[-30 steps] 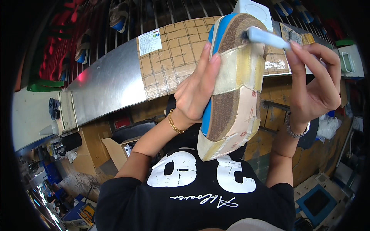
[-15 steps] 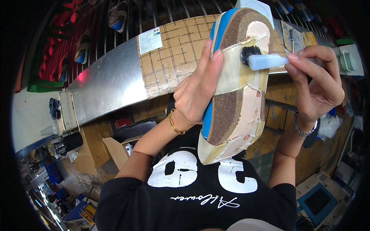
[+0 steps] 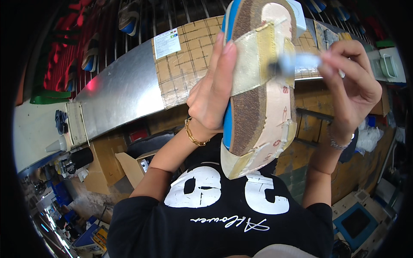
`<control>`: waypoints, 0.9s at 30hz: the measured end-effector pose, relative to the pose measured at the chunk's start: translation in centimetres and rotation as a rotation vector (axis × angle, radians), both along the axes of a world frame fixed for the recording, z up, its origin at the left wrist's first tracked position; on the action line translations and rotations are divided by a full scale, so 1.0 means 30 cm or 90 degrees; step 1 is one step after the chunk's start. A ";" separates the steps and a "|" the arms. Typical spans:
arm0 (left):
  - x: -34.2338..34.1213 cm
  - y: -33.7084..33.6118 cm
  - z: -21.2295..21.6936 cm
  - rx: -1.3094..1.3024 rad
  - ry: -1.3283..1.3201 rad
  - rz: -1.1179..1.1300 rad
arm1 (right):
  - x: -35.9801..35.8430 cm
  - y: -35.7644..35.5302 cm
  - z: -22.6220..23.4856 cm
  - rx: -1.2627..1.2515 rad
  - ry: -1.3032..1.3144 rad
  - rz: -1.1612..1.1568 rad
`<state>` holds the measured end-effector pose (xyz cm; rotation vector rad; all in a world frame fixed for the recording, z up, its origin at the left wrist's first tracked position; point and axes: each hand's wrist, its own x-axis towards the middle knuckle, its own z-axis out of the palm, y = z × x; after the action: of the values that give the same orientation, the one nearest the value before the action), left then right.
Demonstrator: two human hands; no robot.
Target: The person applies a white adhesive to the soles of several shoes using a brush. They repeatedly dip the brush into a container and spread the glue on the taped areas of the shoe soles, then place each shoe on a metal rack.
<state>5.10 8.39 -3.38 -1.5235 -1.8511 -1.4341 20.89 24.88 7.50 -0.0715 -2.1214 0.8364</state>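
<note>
My left hand (image 3: 214, 86) is closed round the side of an unfinished shoe upper (image 3: 254, 116), holding it tilted upright with its underside showing. Brown fibrous edging, a pale pink insole board, cream straps with yellowish glued edges and a blue side are visible on it. Between the thumb and fingers of my right hand (image 3: 355, 81) is the handle of a small brush (image 3: 301, 63), whitish and blurred by motion. Its dark bristles are at the strap edge in the middle of the underside; whether they touch it is too blurred to tell.
Beyond the shoe runs a metal bench (image 3: 124, 92) partly covered with taped cardboard (image 3: 185, 60). Behind it, a rack of metal bars (image 3: 172, 13) holds several blue-edged shoes. An open cardboard box (image 3: 129, 167) stands below at left. A grey machine with a blue-framed panel (image 3: 352, 223) is at lower right.
The shoe has shifted slightly up and left with my left hand. The brush has moved down along the strap edge and is now blurred; my right hand's fingers have bent further.
</note>
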 end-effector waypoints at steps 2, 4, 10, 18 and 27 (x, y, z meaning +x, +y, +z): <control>-0.014 0.005 0.000 0.007 -0.005 0.011 | -0.013 -0.032 -0.024 -0.022 0.021 -0.088; -0.028 0.007 0.001 0.013 -0.012 0.026 | -0.001 -0.072 -0.033 -0.042 0.001 -0.125; -0.044 -0.003 0.005 0.001 0.020 0.034 | 0.004 -0.140 -0.039 -0.114 -0.033 -0.157; -0.035 -0.001 0.009 -0.004 0.056 0.055 | -0.006 -0.102 -0.029 0.081 0.030 -0.144; -0.021 0.034 0.144 0.063 -0.551 -0.118 | 0.036 -0.119 -0.046 -0.006 0.000 -0.099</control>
<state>4.48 9.40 0.95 -1.1149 -2.0307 -2.5106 21.97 21.31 6.12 -0.2381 -2.0819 0.7535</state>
